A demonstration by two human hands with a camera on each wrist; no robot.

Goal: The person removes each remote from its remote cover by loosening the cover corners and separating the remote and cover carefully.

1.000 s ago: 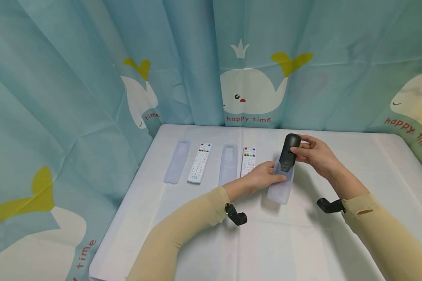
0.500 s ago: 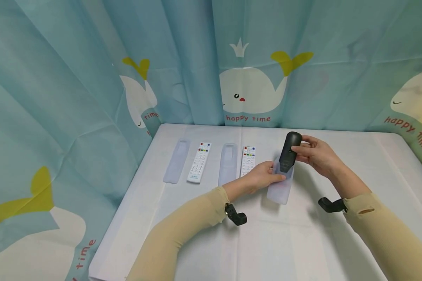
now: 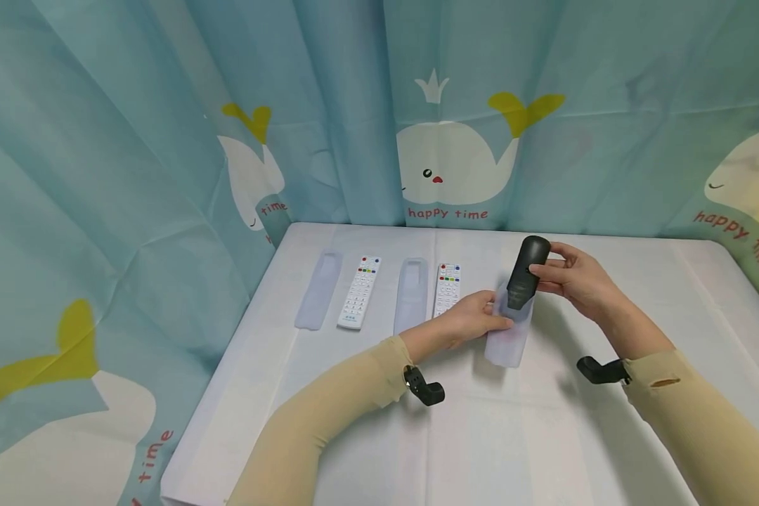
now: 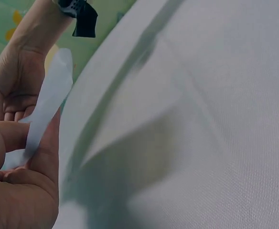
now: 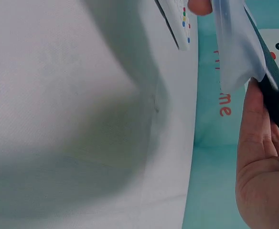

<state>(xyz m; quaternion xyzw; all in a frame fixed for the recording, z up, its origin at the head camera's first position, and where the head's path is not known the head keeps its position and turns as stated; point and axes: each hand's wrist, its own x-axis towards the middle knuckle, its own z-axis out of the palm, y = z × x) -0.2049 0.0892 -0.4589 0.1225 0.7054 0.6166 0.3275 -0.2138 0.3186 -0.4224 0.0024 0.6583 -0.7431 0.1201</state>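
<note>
My left hand (image 3: 464, 320) pinches a translucent plastic sleeve (image 3: 508, 347) between thumb and fingers, above the right half of the table. The lower end of a black remote control (image 3: 531, 261) sits inside the sleeve's mouth, its upper part sticking out. My right hand (image 3: 578, 282) grips that upper part from the right side, thumb on the face turned to me. In the left wrist view, the thumb presses the edge of the sleeve (image 4: 53, 93). The right wrist view shows the dark remote (image 5: 275, 102) slanting out of the sleeve, held between fingers and thumb.
On the white table (image 3: 544, 422) lie a flat sleeve (image 3: 319, 292), a white remote (image 3: 359, 294), a second flat sleeve (image 3: 411, 295) and another white remote (image 3: 448, 284), partly behind my left hand. A blue curtain (image 3: 341, 126) with whale prints hangs behind the table.
My right hand and the black remote have shifted slightly right and up. The sleeve has swung a little to the right with it; the left hand stays almost in place.
</note>
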